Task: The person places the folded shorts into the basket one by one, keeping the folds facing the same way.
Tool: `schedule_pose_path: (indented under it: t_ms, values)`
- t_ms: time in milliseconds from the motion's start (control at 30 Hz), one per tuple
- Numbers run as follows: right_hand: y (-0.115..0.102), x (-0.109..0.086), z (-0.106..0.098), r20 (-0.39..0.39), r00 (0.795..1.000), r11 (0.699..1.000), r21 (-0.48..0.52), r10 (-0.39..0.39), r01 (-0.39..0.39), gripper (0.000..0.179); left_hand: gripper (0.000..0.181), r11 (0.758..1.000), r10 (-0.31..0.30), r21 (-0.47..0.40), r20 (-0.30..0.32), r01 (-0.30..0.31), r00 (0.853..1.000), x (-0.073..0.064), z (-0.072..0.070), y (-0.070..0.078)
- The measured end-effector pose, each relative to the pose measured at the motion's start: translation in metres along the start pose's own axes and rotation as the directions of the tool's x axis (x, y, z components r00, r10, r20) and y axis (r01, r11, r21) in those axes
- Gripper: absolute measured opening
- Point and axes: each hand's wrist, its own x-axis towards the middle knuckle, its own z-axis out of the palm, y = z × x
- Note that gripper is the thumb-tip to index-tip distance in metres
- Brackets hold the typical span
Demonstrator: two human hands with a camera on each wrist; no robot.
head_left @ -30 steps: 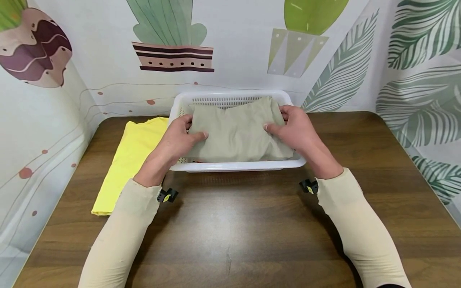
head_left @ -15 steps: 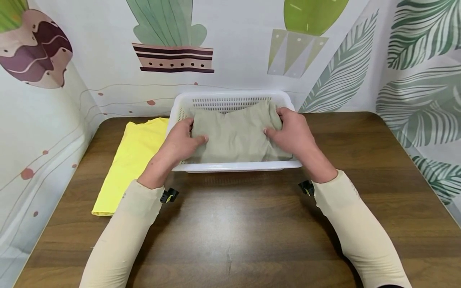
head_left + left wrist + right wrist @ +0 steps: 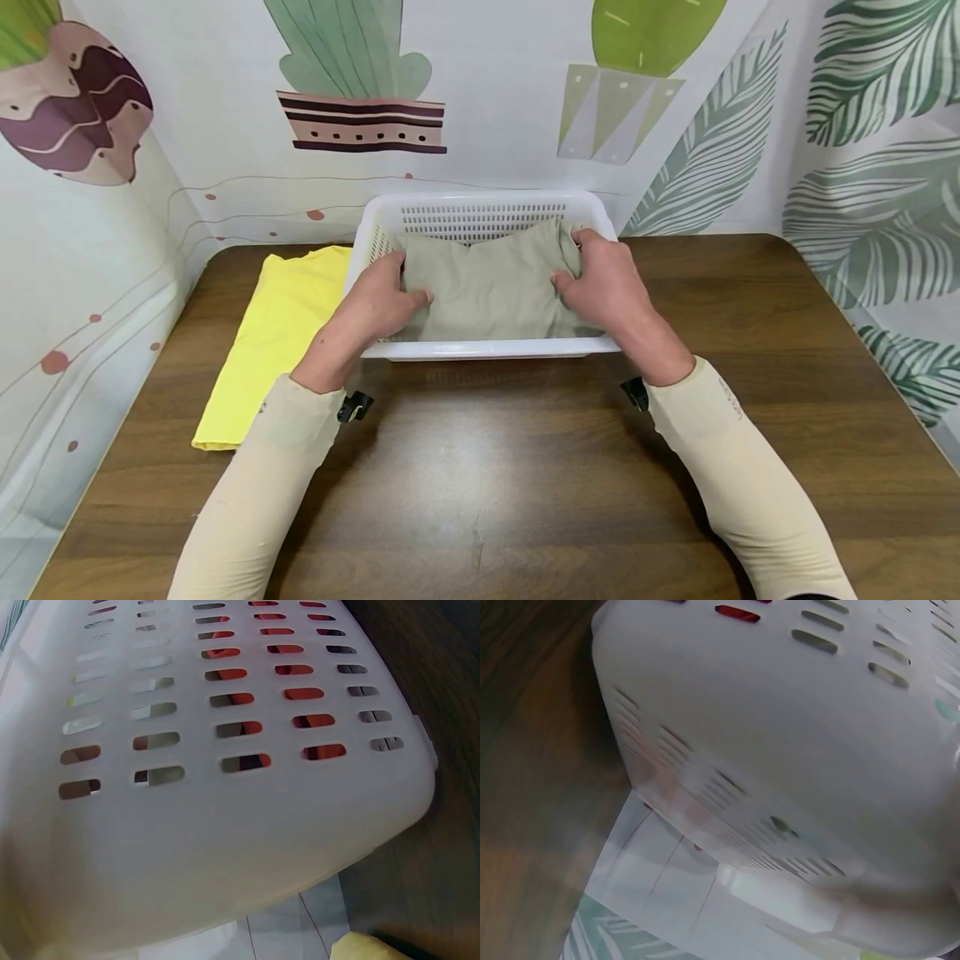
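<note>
Grey-green cloth (image 3: 487,287) has settled a bit lower in the white basket (image 3: 487,348) since the earlier frame, so more of the basket's back wall shows, and the left hand (image 3: 378,302) and right hand (image 3: 609,279) have come down with it. It lies right between them, long axis side to side like the basket's, so neither's really nearer. Each pinches its own end, thumb on top, fingers partly hidden. Right sleeve (image 3: 753,475) has tiny print, can't read it. No brands I can spot.
</note>
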Motion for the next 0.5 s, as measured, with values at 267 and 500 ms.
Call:
schedule_pose_path:
  t_ms: [267, 500]
  values:
    - [-0.0004, 0.0008, 0.0028, 0.018, 1.000, 0.999, -0.049, -0.022, 0.023, 0.058, 0.051, 0.997, -0.018, 0.070, 0.017, 0.017, 1.000, 0.0001, 0.0009, 0.0015]
    - [-0.0018, -0.0002, 0.0058, 0.038, 0.999, 0.992, -0.122, -0.038, 0.042, 0.053, 0.060, 0.996, -0.042, 0.084, 0.035, 0.039, 0.998, 0.0013, 0.0023, 0.0011]
